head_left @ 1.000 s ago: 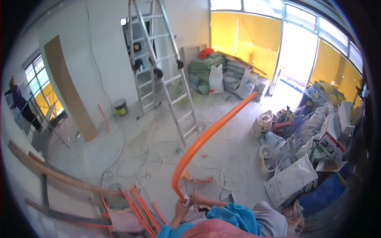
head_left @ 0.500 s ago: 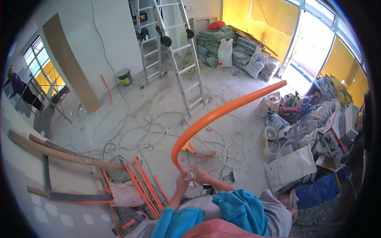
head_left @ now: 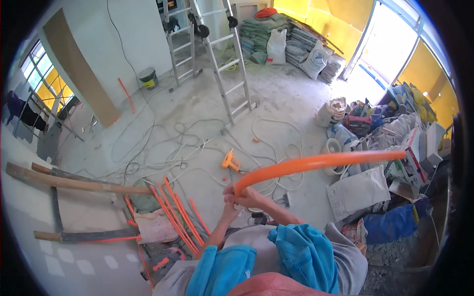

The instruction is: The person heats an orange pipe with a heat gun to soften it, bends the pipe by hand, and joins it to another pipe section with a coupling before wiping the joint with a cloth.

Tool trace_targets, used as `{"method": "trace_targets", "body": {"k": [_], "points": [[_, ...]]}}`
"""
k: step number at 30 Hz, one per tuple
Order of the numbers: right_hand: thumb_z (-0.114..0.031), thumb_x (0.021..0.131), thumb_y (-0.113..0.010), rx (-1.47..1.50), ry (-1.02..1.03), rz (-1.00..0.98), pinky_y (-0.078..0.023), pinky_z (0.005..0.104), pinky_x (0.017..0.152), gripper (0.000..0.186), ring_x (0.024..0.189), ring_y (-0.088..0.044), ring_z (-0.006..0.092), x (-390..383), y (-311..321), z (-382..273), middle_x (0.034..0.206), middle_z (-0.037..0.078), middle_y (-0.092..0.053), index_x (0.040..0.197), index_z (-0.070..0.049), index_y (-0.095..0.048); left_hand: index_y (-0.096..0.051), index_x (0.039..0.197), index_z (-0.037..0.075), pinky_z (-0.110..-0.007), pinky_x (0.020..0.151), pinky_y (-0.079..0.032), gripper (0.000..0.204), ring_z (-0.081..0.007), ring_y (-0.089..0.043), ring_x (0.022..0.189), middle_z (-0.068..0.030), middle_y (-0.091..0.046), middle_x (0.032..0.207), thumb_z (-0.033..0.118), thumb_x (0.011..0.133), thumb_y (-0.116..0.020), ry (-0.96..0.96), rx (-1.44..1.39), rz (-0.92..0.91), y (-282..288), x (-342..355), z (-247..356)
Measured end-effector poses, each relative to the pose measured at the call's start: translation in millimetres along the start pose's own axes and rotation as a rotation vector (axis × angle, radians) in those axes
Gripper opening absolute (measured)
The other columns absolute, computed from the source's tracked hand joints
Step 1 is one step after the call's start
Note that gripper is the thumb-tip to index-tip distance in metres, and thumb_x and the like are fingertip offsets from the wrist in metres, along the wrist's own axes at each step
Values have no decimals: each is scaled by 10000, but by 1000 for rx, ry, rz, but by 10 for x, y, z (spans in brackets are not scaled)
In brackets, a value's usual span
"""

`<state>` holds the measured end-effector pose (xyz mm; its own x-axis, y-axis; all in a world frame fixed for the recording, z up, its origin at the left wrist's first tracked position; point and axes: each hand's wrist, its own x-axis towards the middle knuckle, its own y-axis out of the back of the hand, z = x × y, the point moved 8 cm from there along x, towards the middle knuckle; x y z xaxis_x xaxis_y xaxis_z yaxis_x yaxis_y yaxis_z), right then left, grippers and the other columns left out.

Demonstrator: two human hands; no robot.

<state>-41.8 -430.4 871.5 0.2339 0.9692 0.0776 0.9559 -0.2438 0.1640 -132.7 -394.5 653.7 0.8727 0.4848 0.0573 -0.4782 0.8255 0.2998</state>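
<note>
A long, bent orange pipe (head_left: 316, 162) rises from my hands and sweeps to the right, its far end in the air before the heap of bags. Around its near end my right hand (head_left: 253, 198) is closed. My left hand (head_left: 230, 201) is closed against the same end, fingers pressed together beside the right hand. Something small and pale shows just under the hands, too small to name. On the floor beyond them lies an orange gun-shaped power tool (head_left: 230, 161). Several thinner orange pipes (head_left: 178, 217) lie at my left.
A stepladder (head_left: 224, 74) stands ahead, with loose cables (head_left: 182, 133) strewn over the floor. Wooden planks (head_left: 79, 181) lie at the left. Filled bags and sacks (head_left: 363, 190) crowd the right. A bucket (head_left: 148, 79) stands by the wall. Another person (head_left: 24, 111) is at far left.
The orange pipe has swung down and to the right, from slanting upward to nearly level. My hands have shifted slightly up in view. The power tool shows more fully.
</note>
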Motion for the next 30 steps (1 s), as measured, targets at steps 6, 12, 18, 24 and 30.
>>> {"method": "trace_targets", "body": {"k": [6, 12, 18, 24, 30], "points": [[-169, 998, -683, -11, 91, -66, -538, 311, 795, 182, 911, -650, 103, -100, -222, 219, 968, 43, -681, 1117, -33, -656, -472, 1412, 101, -418, 969, -528, 763, -279, -642, 1158, -131, -629, 1252, 217, 768, -864, -223, 218, -146, 108, 2, 4], [-206, 1013, -664, 84, 87, -128, -528, 287, 829, 190, 820, -639, 84, -228, -340, -206, 884, 11, -665, 1096, -35, -657, -531, 1358, 111, -411, 970, -528, 697, -254, -642, 1159, -105, -636, 1223, 208, 760, -875, -166, -26, -446, -22, 104, 52], [-265, 1003, -675, -26, -76, -177, -533, 269, 774, 238, 708, -639, 95, -197, -271, -263, 768, -11, -660, 1078, -39, -670, -624, 1248, 114, -407, 947, -540, 577, -226, -658, 1127, -68, -644, 1183, 198, 745, -892, -198, -49, -551, -61, 142, 32], [-296, 993, -685, 4, -234, -130, -517, 254, 666, 292, 733, -636, 78, -163, -143, 62, 810, 14, -676, 1126, -38, -667, -650, 1148, 83, -403, 828, -567, 524, -240, -711, 932, -92, -705, 1060, 257, 730, -915, -402, 335, -160, 120, 151, 139], [-244, 995, -663, 88, -178, -135, -504, 255, 611, 244, 735, -621, 81, -234, -114, -291, 884, 24, -658, 1108, -28, -647, -677, 1067, 63, -389, 770, -572, 495, -284, -733, 909, -114, -737, 990, 327, 725, -921, -276, 237, -103, 263, 2, 805]]}}
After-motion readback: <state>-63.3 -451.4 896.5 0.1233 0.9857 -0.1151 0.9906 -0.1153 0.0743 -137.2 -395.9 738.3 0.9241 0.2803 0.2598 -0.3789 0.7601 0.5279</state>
